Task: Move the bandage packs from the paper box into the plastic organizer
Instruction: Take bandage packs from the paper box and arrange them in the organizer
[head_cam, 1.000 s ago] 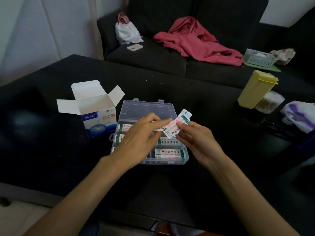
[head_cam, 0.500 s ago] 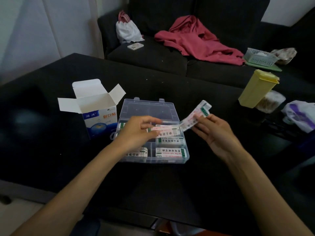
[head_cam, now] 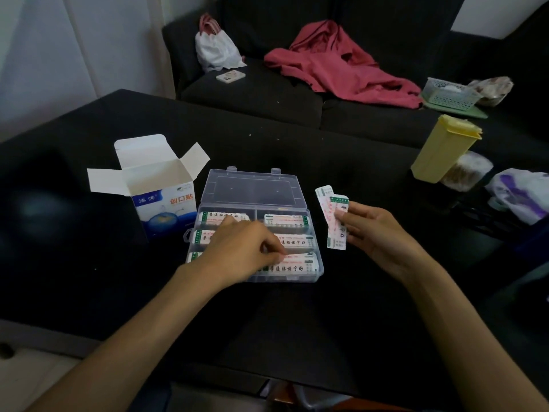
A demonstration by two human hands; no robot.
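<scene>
Dark cloth covered the table (head_cam: 89,278), and behind it stood a dark sofa (head_cam: 267,99) with a crumpled red garment (head_cam: 341,66), a white bag (head_cam: 215,50) and a phone (head_cam: 230,76) on its seat. On the table the paper box (head_cam: 160,200) stood upright with its white flaps open, its glossy blue-and-white front printed with the red characters 创口贴; the smaller writing was too blurred to read. Just to its right lay the clear plastic organizer (head_cam: 255,188), a flat rectangle with its hinged lid folded back and two clasps at the far edge, divided into two columns of long compartments. Bandage packs (head_cam: 285,220) lay in them, white paper strips with green end bands and black lettering, long axes running left to right. The left hand (head_cam: 243,251) rested over the organizer's near compartments, fingers curled, thumb and fingertips pinching a pack (head_cam: 297,258) at the near right compartment. The right hand (head_cam: 377,233) hovered just right of the organizer and pinched two more packs (head_cam: 334,221) between thumb and fingers; these stood roughly upright, long axes pointing away from the person, fanned slightly apart at the top. At the table's right edge sat a tall yellow plastic container (head_cam: 442,147) with a lid, tilted, and a purple-and-white bag (head_cam: 523,194).
</scene>
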